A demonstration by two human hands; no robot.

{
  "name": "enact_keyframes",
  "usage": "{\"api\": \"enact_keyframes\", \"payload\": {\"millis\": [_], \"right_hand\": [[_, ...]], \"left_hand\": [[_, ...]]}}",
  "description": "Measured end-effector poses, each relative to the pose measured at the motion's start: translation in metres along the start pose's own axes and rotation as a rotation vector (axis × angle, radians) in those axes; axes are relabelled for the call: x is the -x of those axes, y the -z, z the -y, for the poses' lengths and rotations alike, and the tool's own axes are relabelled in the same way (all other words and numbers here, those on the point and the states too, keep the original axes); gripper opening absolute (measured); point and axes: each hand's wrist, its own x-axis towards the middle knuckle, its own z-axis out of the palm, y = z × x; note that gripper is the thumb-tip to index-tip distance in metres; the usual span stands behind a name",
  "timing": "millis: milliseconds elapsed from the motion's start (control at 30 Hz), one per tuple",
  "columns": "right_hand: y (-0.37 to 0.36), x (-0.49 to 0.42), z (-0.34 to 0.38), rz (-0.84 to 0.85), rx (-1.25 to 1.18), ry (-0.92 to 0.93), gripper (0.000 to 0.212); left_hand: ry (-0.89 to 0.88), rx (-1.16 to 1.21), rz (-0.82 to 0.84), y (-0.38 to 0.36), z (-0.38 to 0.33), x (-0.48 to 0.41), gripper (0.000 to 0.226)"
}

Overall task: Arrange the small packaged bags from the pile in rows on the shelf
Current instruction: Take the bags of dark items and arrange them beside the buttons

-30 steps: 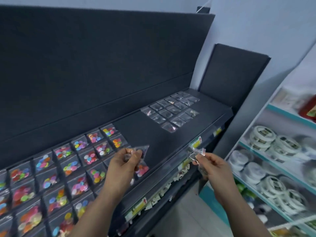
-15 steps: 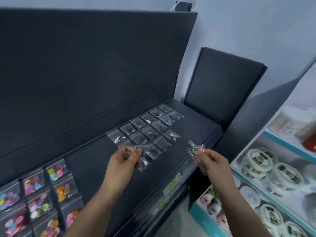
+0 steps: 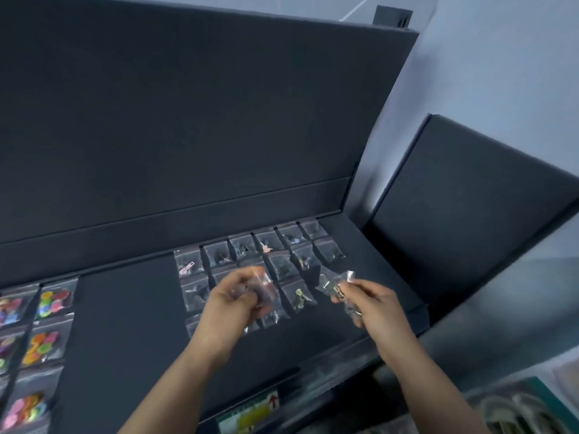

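A tall dark back board (image 3: 188, 120) stands upright, with a smaller dark side board (image 3: 470, 198) at its right. Behind both is a pale wall (image 3: 485, 57). A black bracket (image 3: 393, 16) shows above the back board's top corner. Low in front sits a green label (image 3: 250, 411) bearing a red arrow. Blurred goods (image 3: 517, 408) lie at the lower right.

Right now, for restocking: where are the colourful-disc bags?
Head view: colourful-disc bags lie far left on the shelf, across a bare gap from the left hand.

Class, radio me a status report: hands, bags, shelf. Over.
Left hand grips bag bundle. Right hand pinches loose bags. Rows started on shelf, right end. No obstruction seen.
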Motion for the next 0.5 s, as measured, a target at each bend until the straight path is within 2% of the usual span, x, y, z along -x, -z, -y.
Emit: {"api": "enact_keyframes", "payload": {"millis": [100, 133, 200, 300, 400, 500], "right_hand": [[0.013, -0.016, 0.001, 0.138, 0.026, 0.009, 0.015], [0.016, -0.019, 0.002, 0.200, 0.035, 0.020, 0.016], [0.020, -0.025, 0.003, 0.311, 0.072, 0.040, 0.018], [0.025, -0.032, 0.005, 0.416, 0.096, 0.055, 0.015], [0.032, -0.036, 0.007, 0.449, 0.113, 0.068, 0.005], [0.037, -0.043, 0.004, 0.366, 0.141, 0.126, 0.006]], "left_hand": [[0.038, 0.086, 0.049, -0.028, 0.003, -0.003, 0.011], [0.040, 0.058, 0.061, -0.037, 0.002, -0.005, 0.013], [0.045, -0.052, 0.093, -0.051, 0.000, -0.007, 0.038], [0.033, -0.102, 0.118, -0.065, 0.000, -0.008, 0.039], [-0.004, -0.038, 0.053, -0.072, 0.004, -0.009, 0.028], [-0.004, -0.052, -0.001, -0.078, 0.010, -0.008, 0.022]]}}
